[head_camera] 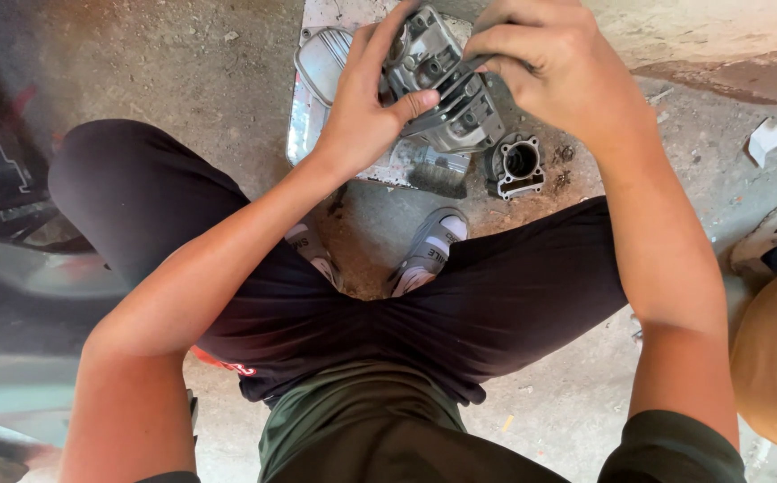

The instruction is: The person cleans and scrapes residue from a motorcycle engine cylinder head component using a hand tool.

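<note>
The one finned grey engine cylinder head (447, 85) is held up over a metal tray (312, 107) on the concrete floor (183, 63), its top cut off by the frame edge and much of its body covered by both hands. The left hand (366, 107) is wrapped around its near side with the thumb laid across the fins, and the right hand (554, 67) is curled over its upper right, though what its fingertips pinch is hidden. One smaller cylinder block (515, 165) lies on the floor just beside the tray, two grey slippers (429, 250) show between the knees, and a second person at the right edge is mostly out of view.
</note>
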